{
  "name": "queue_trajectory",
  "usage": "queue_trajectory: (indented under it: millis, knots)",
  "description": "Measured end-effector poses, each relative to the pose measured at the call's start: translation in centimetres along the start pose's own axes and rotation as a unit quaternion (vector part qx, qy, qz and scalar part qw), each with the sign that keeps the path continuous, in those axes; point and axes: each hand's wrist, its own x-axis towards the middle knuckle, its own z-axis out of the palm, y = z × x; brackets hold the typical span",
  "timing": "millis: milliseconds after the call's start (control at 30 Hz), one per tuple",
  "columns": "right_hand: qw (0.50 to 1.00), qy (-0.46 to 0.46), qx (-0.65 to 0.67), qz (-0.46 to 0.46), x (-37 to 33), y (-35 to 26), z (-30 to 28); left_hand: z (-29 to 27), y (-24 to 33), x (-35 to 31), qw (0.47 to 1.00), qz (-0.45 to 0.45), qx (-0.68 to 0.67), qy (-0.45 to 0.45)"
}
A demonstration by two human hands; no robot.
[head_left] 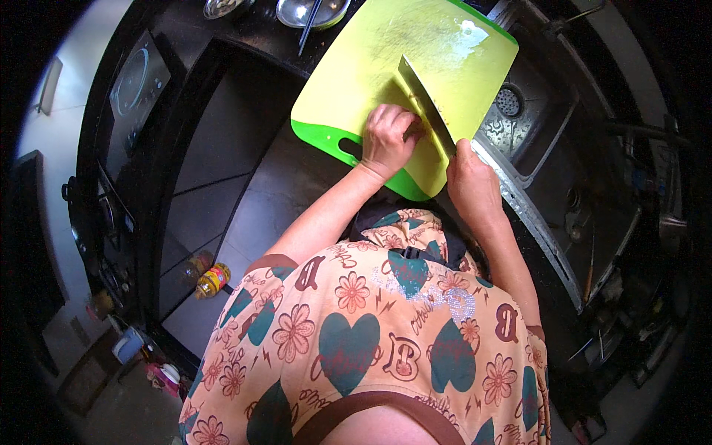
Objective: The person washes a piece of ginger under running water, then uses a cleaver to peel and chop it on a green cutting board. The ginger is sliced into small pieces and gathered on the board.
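Observation:
A yellow-green cutting board [363, 70] with a bright green rim and a handle slot lies on the counter in front of me. My right hand [475, 182] is closed round the handle of a cleaver [424, 101], its broad blade slanting up and left over the board. Close to the left side of the blade, my left hand [389, 137] rests on the board with its fingers curled under. Whatever those fingers press on is mostly hidden; only a small dark bit shows by the fingertips. Some tiny crumbs cling to the blade.
Right of the board is a metal sink [530, 141] with a round drain [508, 100]. At the top stand a metal bowl [337, 16] with chopsticks [310, 28] across it and a second bowl [222, 6]. A cooktop [139, 78] sits left. A yellow bottle [213, 282] is lower left.

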Motion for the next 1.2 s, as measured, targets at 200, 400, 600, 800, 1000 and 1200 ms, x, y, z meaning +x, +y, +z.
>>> queue_trajectory:
  millis: [200, 400, 600, 800, 1000, 1200]
  knots:
    - [0.999, -0.041, -0.005, 0.01, -1.2, -0.4, -1.1, 0.2, -0.4, -0.4, 1.0, 0.019, -0.007, -0.006]
    - [0.999, -0.013, 0.043, 0.004, -0.6, 0.3, 0.4, 0.7, -0.2, -0.2, 0.999, 0.027, -0.019, -0.014]
    - [1.0, 0.011, 0.02, 0.0, 1.6, -0.7, 1.4, 0.1, -0.3, -0.3, 0.999, 0.028, 0.009, -0.03]
    - [1.0, -0.022, 0.009, 0.007, -0.5, -0.9, -0.8, 0.5, -0.5, -0.7, 1.0, 0.03, -0.008, -0.005]
    - [0.999, -0.037, 0.018, 0.012, -0.5, -0.7, -0.2, 0.6, -0.3, -0.2, 0.999, 0.034, -0.012, -0.017]
    - [0.999, 0.008, 0.041, 0.011, 1.1, -0.6, 1.0, 0.3, -0.4, -0.4, 0.999, 0.036, 0.006, -0.027]
